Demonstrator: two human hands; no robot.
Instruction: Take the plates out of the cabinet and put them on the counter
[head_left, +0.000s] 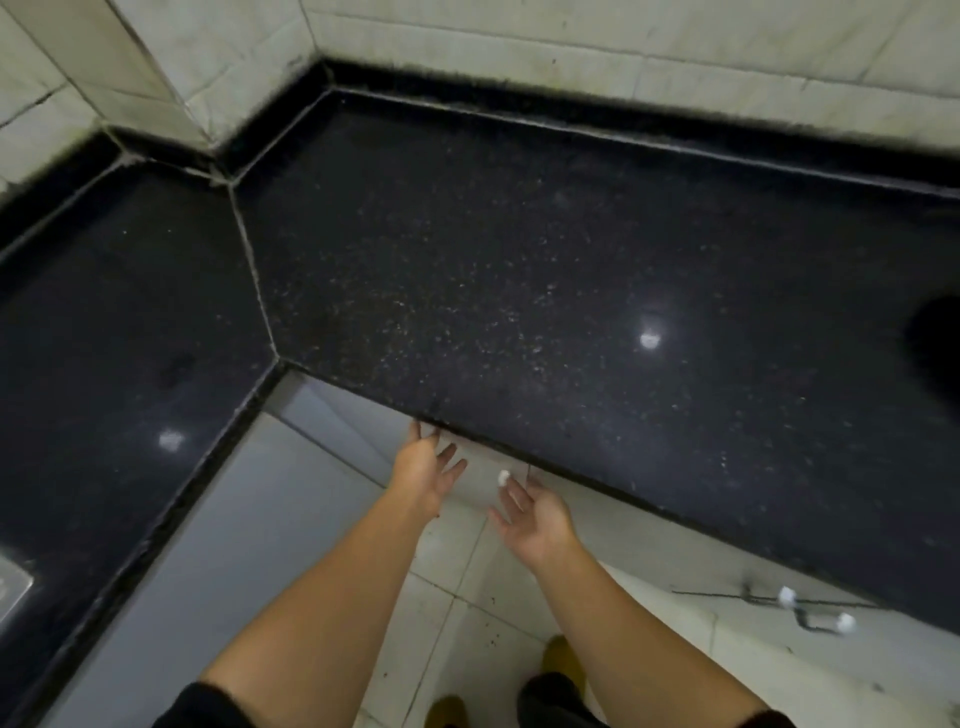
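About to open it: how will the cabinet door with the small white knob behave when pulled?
The cabinet door looks like a flat, rigid panel, so it should probably swing, not flex. Its white knob is small and glossy, so fingers may slip off.
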